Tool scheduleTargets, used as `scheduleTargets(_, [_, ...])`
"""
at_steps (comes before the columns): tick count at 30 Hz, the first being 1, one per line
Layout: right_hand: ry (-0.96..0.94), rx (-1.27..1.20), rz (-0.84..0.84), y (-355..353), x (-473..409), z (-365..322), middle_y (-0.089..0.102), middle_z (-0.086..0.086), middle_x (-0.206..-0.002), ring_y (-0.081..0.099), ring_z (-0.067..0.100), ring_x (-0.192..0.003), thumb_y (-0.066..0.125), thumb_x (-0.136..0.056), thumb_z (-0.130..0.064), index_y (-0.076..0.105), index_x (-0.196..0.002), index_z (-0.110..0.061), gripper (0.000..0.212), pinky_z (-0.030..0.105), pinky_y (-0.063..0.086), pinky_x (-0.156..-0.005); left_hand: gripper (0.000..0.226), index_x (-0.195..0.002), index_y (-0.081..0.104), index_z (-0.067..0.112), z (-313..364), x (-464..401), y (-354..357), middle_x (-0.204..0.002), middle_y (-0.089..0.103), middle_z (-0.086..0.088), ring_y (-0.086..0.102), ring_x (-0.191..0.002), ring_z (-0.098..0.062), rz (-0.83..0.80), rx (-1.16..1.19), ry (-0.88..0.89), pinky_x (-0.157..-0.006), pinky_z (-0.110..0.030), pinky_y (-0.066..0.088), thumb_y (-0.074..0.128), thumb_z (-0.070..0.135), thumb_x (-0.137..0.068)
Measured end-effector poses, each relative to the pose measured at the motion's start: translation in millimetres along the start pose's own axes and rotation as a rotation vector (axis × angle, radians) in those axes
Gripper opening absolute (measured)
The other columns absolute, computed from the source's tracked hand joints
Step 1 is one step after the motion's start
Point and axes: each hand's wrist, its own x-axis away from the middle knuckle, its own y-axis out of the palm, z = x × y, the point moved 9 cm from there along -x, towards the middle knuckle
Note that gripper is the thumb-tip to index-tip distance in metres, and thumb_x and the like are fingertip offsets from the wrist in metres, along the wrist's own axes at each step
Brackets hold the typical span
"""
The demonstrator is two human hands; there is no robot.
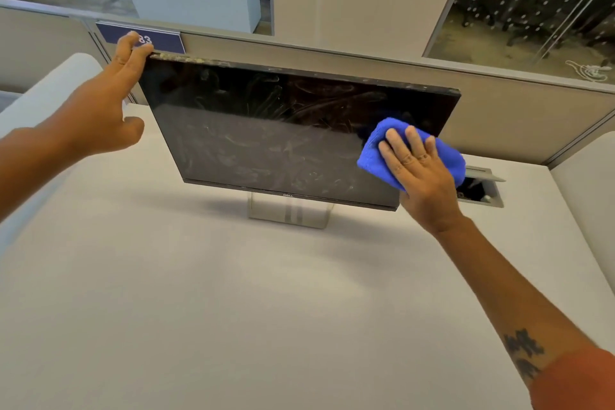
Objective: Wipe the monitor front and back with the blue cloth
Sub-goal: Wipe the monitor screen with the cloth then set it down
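Note:
A dark monitor (266,133) stands on a silver foot (289,215) at the back of the desk, its screen smeared with streaks and its top edge dusty. My right hand (419,173) lies flat on the blue cloth (376,150), pressing it against the screen's lower right part. My left hand (106,103) is at the monitor's upper left corner, fingertips resting on the top edge, thumb spread out below. The monitor's back is hidden.
The pale desk (233,309) stretches toward me. A cable hatch (482,190) with a raised lid sits in the desk right of the monitor. A low partition (499,116) with a blue number sign (166,40) runs behind it.

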Motion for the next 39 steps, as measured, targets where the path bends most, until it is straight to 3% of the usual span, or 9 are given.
scheduleTargets(5, [-0.205, 0.013, -0.609, 84, 114, -35, -0.014, -0.01, -0.178, -0.013, 0.017, -0.165, 0.066, -0.093, 0.007, -0.011, -0.17, -0.028, 0.115, 0.041, -0.006, -0.133, 0.129, -0.158, -0.002, 0.04, -2, -1, 0, -0.165, -0.012, 0.021, 0.053, -0.12, -0.052, -0.008, -0.012, 0.0, -0.082, -0.038, 0.044, 0.077, -0.008, -0.067])
scheduleTargets(8, [-0.254, -0.039, -0.759, 93, 128, -33, -0.023, -0.015, -0.174, -0.029, 0.01, -0.16, 0.069, -0.096, 0.002, -0.015, -0.168, -0.033, 0.116, 0.039, -0.009, -0.129, 0.131, -0.159, -0.003, 0.039, -4, 1, 0, -0.165, -0.013, 0.022, 0.054, -0.117, -0.052, -0.019, -0.017, 0.005, -0.079, -0.038, 0.045, 0.077, -0.009, -0.066])
scheduleTargets(13, [-0.272, -0.103, -0.378, 31, 51, -8, 0.022, -0.002, -0.177, 0.018, 0.028, -0.165, 0.033, -0.1, 0.018, 0.03, -0.168, -0.018, 0.077, 0.047, 0.012, -0.135, 0.13, -0.159, -0.004, 0.038, -5, -1, 0, -0.165, -0.013, 0.019, 0.056, -0.113, -0.052, -0.034, -0.02, 0.021, -0.08, -0.039, 0.046, 0.078, -0.005, -0.068])
scheduleTargets(21, [-0.108, -0.121, 0.099, -36, -24, 16, 0.05, 0.008, -0.163, 0.044, 0.038, -0.153, 0.058, -0.102, 0.015, 0.056, -0.154, -0.007, 0.057, 0.058, 0.033, -0.127, 0.13, -0.158, -0.005, 0.039, -5, -2, 0, -0.166, -0.013, 0.017, 0.056, -0.113, -0.052, -0.053, -0.031, 0.02, -0.081, -0.039, 0.045, 0.081, -0.001, -0.069])
scheduleTargets(26, [-0.272, -0.159, -0.416, 49, 44, -39, 0.027, 0.006, -0.175, 0.02, 0.029, -0.164, 0.024, -0.113, 0.004, 0.039, -0.163, -0.008, 0.054, 0.045, 0.008, -0.136, 0.132, -0.158, -0.006, 0.039, -3, -2, 0, -0.165, -0.014, 0.018, 0.057, -0.112, -0.051, -0.055, -0.03, 0.023, -0.077, -0.038, 0.048, 0.082, 0.001, -0.069])
scheduleTargets(30, [-0.351, -0.184, -0.829, 97, 123, -58, -0.001, -0.006, -0.177, -0.009, 0.014, -0.162, 0.06, -0.103, 0.005, 0.005, -0.168, -0.027, 0.091, 0.032, -0.017, -0.126, 0.132, -0.158, -0.007, 0.04, -6, -1, 1, -0.165, -0.015, 0.019, 0.06, -0.108, -0.049, -0.069, -0.031, 0.006, -0.073, -0.036, 0.05, 0.083, 0.002, -0.069])
scheduleTargets(33, [-0.324, -0.164, -0.624, 75, 92, -49, 0.017, -0.001, -0.175, 0.008, 0.021, -0.164, 0.069, -0.096, 0.007, 0.03, -0.166, -0.019, 0.084, 0.036, -0.001, -0.133, 0.132, -0.158, -0.007, 0.041, -7, 0, -1, -0.165, -0.015, 0.019, 0.058, -0.115, -0.049, -0.071, -0.031, 0.013, -0.076, -0.039, 0.052, 0.083, 0.002, -0.07])
scheduleTargets(36, [-0.297, -0.164, -0.32, 26, 31, -37, 0.033, 0.011, -0.172, 0.024, 0.033, -0.163, 0.039, -0.111, 0.006, 0.046, -0.159, -0.005, 0.05, 0.049, 0.015, -0.135, 0.131, -0.157, -0.009, 0.042, -6, 0, -2, -0.165, -0.016, 0.019, 0.056, -0.118, -0.049, -0.081, -0.028, 0.002, -0.078, -0.041, 0.053, 0.082, 0.002, -0.072])
scheduleTargets(39, [-0.196, -0.11, -0.079, -17, -25, -14, 0.04, 0.015, -0.169, 0.031, 0.04, -0.159, 0.041, -0.11, 0.01, 0.052, -0.155, 0.0, 0.047, 0.056, 0.022, -0.131, 0.131, -0.157, -0.009, 0.042, -4, -1, -2, -0.165, -0.015, 0.018, 0.054, -0.121, -0.05, -0.079, -0.025, 0.007, -0.081, -0.043, 0.053, 0.082, 0.002, -0.071])
